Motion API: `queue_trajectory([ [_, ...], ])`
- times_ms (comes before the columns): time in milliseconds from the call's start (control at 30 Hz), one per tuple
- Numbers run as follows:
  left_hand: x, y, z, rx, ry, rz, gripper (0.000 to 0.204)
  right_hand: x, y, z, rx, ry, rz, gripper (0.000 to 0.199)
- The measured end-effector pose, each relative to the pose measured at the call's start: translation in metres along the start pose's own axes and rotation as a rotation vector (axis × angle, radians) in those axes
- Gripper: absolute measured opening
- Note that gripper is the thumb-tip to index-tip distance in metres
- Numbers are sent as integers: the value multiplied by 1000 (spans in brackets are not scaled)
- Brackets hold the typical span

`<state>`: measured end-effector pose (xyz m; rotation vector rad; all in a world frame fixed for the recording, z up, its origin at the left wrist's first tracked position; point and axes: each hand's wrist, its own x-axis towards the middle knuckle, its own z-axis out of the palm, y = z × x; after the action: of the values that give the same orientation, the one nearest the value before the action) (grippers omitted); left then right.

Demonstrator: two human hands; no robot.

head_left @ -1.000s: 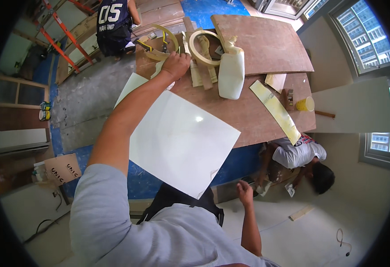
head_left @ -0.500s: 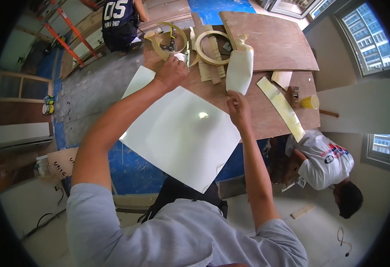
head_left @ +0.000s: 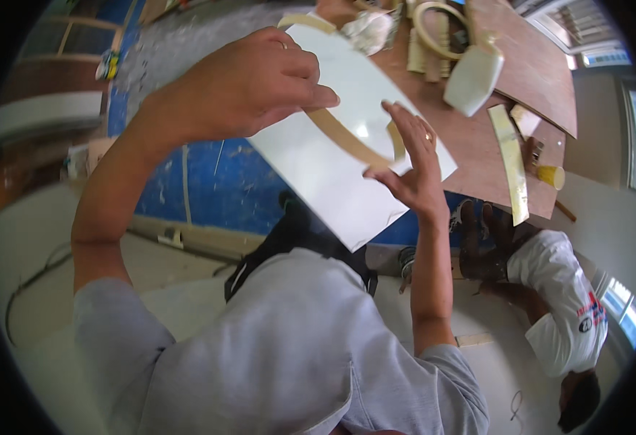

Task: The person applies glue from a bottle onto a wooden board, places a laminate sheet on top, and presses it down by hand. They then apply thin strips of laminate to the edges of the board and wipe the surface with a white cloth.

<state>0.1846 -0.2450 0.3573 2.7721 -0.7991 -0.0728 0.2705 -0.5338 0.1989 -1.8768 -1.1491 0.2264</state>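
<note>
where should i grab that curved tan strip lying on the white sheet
Probably at its two ends, one per hand, coming from above. The strip is thin, long and arched, so a mid-span pinch might let it flex. The left hand already pinches one end and the right hand fingers the other, over the sheet.

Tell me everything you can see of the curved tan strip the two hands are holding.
The curved strip is a thin, flat, tan band, like wood veneer or edging, bent into an arc. The left hand pinches its upper end between thumb and fingers; the right hand holds the other end, where it curls back near the fingertips. It is held in front of the white glossy panel; whether it touches the panel cannot be told. Its surface looks plain and unmarked.
</note>
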Motion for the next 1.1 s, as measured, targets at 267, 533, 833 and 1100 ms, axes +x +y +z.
queue_trajectory([
  [267, -174, 73, 34, -614, 47, -585, 45, -100, -81, 70, 465, -351, 336, 65],
  [533, -274, 48, 131, -993, -96, -667, 31, -190, -108, 163, 840, -279, 773, 51],
  [833, -257, 78, 165, -871, -363, -492, 28, -318, -117, 210, 1023, -164, 963, 28],
  [1100, -223, 96, 193, -458, -380, -202, 27, -355, -107, 226, 670, 255, 961, 14],
])
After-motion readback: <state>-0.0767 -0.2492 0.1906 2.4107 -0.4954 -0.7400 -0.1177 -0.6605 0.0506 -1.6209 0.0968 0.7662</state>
